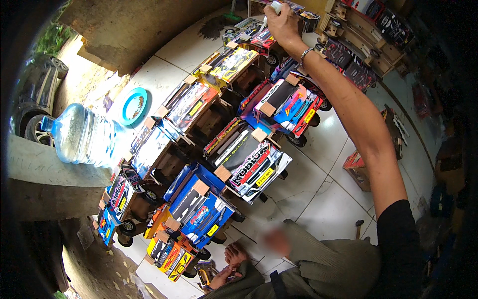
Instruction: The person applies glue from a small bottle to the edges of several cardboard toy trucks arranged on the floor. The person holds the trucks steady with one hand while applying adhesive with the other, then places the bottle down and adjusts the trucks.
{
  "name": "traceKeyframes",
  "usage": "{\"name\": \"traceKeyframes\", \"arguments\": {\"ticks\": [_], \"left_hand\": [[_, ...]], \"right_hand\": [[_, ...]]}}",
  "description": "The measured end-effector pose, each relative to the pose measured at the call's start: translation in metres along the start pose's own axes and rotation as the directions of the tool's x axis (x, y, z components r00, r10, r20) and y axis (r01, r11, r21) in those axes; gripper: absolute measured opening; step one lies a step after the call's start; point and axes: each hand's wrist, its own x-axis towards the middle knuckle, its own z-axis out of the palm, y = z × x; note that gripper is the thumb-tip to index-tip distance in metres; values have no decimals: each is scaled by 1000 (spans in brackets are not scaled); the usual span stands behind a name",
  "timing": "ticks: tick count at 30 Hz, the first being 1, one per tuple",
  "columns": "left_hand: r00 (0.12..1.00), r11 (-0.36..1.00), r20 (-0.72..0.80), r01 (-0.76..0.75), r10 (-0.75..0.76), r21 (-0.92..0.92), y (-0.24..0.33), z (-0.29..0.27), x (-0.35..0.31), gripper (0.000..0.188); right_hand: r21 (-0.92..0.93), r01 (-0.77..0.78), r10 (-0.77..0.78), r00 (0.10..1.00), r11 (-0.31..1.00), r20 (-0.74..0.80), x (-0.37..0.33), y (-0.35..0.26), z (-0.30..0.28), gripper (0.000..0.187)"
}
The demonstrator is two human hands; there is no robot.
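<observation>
My right hand [285, 26] is stretched far out at the top, its fingers closed round a small white bottle [273, 8]. The bottle's lower end points toward a toy truck [264, 37] in the far row. Below my wrist stands a pink, red and blue toy truck [286, 102] with small wood blocks on it. A white toy truck [249, 164] and a blue toy truck [201, 212] follow nearer in the same row, also bearing wood blocks. My left hand is outside the picture.
Another person in an olive garment [328, 259] sits close in front, hands [234, 255] by a yellow toy truck [172, 254]. A large water bottle [82, 134] and blue-rimmed plate [134, 106] are left; a hammer [358, 228] and cardboard box [356, 169] lie right.
</observation>
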Motion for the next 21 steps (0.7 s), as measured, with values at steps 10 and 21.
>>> {"name": "traceKeyframes", "arguments": {"ticks": [10, 21], "left_hand": [[920, 754, 63, 355, -387, -553, -15, -3, 5, 51], [955, 879, -56, 245, -292, -408, -44, -4, 10, 50]], "right_hand": [[26, 215, -213, 975, 976, -69, 10, 19, 4, 33], [-214, 102, -111, 993, 971, -31, 40, 30, -15, 55]]}}
